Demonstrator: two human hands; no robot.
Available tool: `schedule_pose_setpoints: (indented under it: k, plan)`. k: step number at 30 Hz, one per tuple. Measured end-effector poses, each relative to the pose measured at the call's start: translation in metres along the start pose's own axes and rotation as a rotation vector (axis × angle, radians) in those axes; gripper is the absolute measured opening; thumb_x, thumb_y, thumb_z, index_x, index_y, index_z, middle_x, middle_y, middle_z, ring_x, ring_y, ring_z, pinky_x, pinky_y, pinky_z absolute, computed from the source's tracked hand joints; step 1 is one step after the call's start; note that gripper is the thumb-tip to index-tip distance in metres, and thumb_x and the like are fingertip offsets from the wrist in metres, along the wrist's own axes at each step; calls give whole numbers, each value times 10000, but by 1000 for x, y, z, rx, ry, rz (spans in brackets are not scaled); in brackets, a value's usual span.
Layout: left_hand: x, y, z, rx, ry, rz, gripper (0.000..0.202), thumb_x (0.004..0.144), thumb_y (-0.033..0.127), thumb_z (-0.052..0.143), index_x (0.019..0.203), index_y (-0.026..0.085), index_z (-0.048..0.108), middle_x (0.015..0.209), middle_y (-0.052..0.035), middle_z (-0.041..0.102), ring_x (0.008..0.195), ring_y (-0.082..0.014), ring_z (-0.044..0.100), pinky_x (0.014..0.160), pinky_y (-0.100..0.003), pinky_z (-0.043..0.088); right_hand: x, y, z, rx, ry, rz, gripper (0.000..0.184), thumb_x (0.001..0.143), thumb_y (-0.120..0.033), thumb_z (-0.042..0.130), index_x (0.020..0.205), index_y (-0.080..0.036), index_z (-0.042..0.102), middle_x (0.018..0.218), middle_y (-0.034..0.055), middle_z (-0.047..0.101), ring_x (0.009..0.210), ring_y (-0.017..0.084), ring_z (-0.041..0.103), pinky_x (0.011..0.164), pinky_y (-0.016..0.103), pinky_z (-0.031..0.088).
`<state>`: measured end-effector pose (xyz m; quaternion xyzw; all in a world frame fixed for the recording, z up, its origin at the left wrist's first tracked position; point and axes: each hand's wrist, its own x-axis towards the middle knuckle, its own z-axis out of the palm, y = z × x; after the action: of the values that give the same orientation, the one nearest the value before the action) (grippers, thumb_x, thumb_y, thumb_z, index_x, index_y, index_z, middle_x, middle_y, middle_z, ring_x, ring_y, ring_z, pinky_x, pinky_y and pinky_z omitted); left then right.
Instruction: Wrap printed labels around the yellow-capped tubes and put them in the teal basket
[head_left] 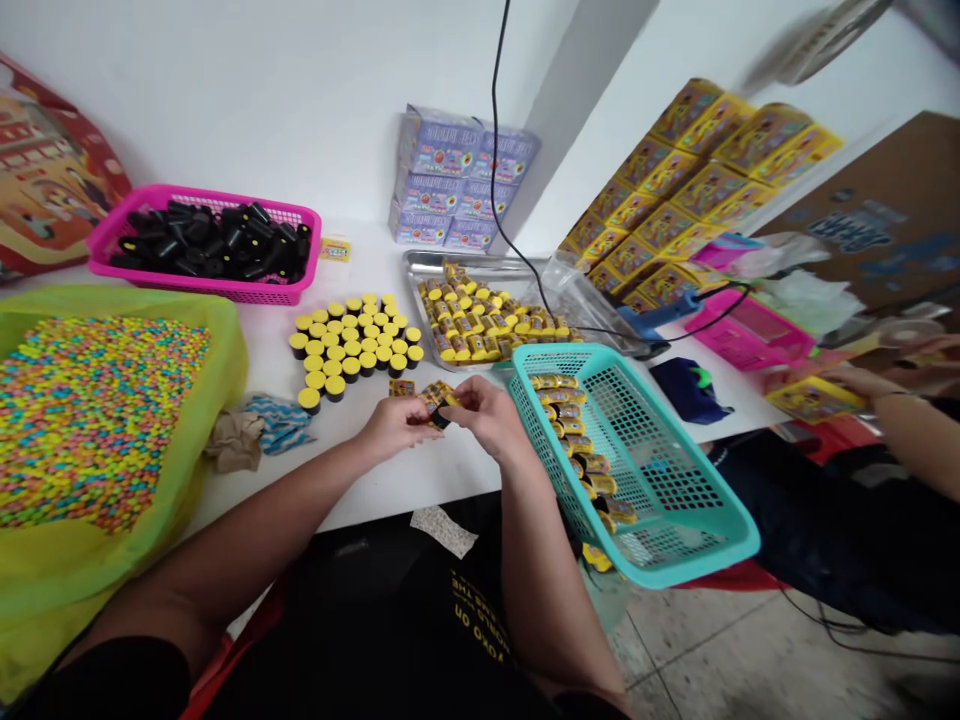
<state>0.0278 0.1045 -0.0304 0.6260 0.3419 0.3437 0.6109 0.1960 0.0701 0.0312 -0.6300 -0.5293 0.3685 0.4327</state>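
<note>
Over the white table [360, 490], my left hand [396, 430] and my right hand [489, 418] meet, fingers closed round one small black canister [437, 402] with a yellow printed label. Fingers cover part of it, so I cannot tell how far the label is wrapped. Another printed label [401, 387] lies just behind my left fingertips. Ahead and to the left stand several black canisters with yellow lids [351, 342], upright in a cluster. To the right of my right hand, a turquoise basket [675, 480] holds several labelled canisters [576, 442] lying in a row.
Behind, a metal tray [412, 285] holds labelled canisters. At left are a pink basket [202, 287] of black canisters and a yellow-lined bin of candies [97, 400]. Yellow boxes [675, 190] are stacked back right. A co-worker's hand [844, 380] holds a yellow packet. A cable [495, 130] hangs down.
</note>
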Motion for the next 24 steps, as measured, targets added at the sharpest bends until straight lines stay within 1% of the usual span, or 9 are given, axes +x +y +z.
schedule_pose_setpoints:
  k: [3, 6, 9, 15, 20, 24]
  plan:
    - [1, 1, -1, -55, -27, -39, 326, 598, 357, 833, 682, 144, 601, 604, -9, 644, 507, -113, 574, 438, -216, 456, -2, -2, -3, 150, -4, 26, 319, 562, -329, 771, 754, -200, 552, 579, -62, 545, 516, 112, 473, 496, 248, 361]
    - [2, 2, -2, -84, -31, -51, 331, 582, 342, 843, 708, 133, 619, 601, -8, 647, 512, -112, 586, 449, -214, 474, -3, -5, -6, 234, -58, 47, 322, 557, -319, 783, 747, -198, 553, 578, -60, 557, 491, 101, 469, 476, 244, 353]
    - [3, 0, -1, -101, -32, -53, 328, 562, 312, 849, 705, 130, 616, 574, 2, 633, 498, -109, 581, 443, -211, 473, -4, -6, -8, 253, -108, 62, 314, 549, -296, 795, 733, -195, 562, 590, -55, 571, 492, 94, 472, 475, 241, 352]
    - [4, -2, -2, -123, -61, -55, 302, 572, 265, 846, 709, 129, 614, 573, -6, 648, 505, -116, 594, 445, -210, 471, -5, -2, -11, 306, -140, 34, 289, 563, -282, 790, 749, -197, 585, 612, -55, 577, 483, 85, 457, 472, 242, 342]
    - [3, 1, -3, -116, -93, -67, 270, 598, 251, 829, 726, 122, 629, 614, -23, 672, 533, -121, 612, 468, -216, 485, -3, 1, -12, 274, -115, 57, 294, 550, -279, 792, 717, -197, 564, 591, -58, 566, 488, 90, 465, 479, 246, 352]
    - [2, 3, -4, -152, -123, -68, 274, 592, 256, 833, 722, 118, 635, 624, -32, 676, 539, -123, 615, 478, -223, 493, -1, 6, -12, 250, -114, 75, 287, 560, -284, 791, 720, -191, 571, 596, -54, 575, 492, 92, 473, 480, 248, 353]
